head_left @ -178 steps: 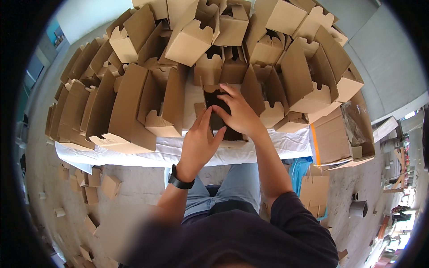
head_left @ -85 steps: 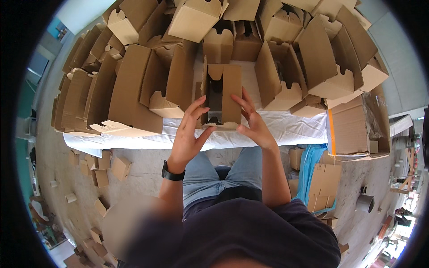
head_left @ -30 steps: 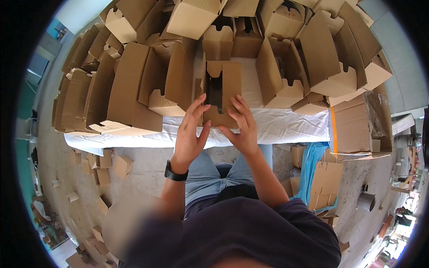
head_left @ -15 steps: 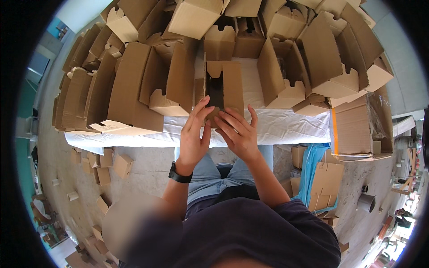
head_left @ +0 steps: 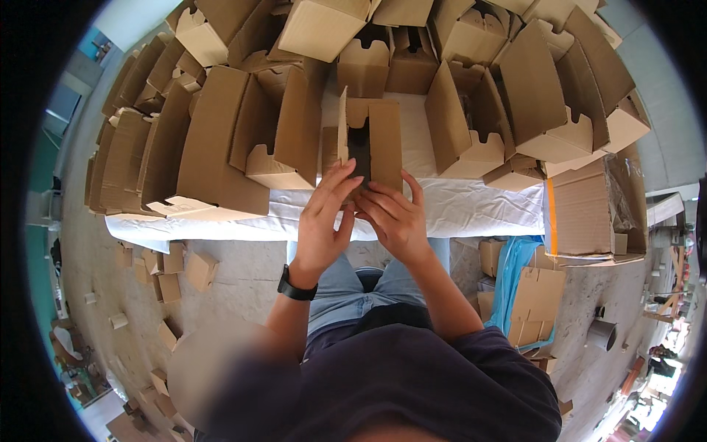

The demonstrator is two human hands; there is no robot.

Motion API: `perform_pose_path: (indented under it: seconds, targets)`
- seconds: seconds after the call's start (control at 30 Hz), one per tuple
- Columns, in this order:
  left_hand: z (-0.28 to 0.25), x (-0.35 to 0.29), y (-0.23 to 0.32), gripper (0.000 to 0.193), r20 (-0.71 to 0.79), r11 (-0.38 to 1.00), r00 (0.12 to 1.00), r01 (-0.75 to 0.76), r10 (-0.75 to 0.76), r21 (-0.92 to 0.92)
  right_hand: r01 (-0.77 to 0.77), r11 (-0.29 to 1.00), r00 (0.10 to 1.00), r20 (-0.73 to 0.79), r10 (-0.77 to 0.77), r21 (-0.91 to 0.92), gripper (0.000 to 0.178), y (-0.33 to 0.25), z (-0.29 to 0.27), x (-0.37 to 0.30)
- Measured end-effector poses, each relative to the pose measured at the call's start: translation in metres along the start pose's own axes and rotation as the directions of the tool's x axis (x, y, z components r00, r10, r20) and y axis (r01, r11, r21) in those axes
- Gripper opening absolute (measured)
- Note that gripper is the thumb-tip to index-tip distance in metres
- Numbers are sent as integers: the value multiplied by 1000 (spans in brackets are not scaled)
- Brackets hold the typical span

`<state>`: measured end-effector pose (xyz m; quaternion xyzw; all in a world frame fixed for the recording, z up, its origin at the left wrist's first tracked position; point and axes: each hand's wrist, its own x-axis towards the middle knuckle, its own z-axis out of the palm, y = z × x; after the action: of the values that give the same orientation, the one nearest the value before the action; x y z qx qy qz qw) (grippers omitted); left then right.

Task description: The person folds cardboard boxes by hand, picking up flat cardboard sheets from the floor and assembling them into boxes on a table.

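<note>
A small brown cardboard box stands with its top open at the table's front edge, straight ahead of me. Its inside looks dark, and a narrow flap sticks up on its left side. My left hand holds the box's near left corner, fingers lying over the edge and thumb below. Around the near right corner bends my right hand, its fingertips meeting the left ones at the near end. Both hands cover most of that near end. A black watch is on my left wrist.
Open cardboard boxes crowd the table on the left, right and back. White cloth covers the tabletop. A larger carton stands at the right end. Below are a blue plastic bag and scattered small boxes.
My fingers have closed in on the near end of the box, the right ones bending more. The box has shifted slightly to the right, and its left flap leans differently.
</note>
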<state>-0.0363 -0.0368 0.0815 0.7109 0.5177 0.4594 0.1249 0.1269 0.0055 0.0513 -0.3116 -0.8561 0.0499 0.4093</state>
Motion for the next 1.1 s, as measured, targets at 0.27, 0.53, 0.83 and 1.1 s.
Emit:
perform_pose_path:
  seconds: [0.27, 0.53, 0.83, 1.1]
  targets:
    - [5, 1, 6, 56, 36, 1000, 999, 10, -9, -15, -304, 879, 938, -47, 344, 368, 66, 3, 5, -9]
    - [17, -10, 0, 69, 154, 975, 988, -33, -1, 221, -383, 824, 911, 23, 412, 417, 82, 6, 10, -18]
    - [13, -1, 6, 71, 207, 943, 978, -37, -34, 331, -186, 88, 780, 93, 619, 979, 69, 19, 16, -25]
    - [25, -9, 14, 65, 41, 972, 989, 129, -139, 194, -589, 90, 615, 374, 694, 803, 58, 19, 28, -31]
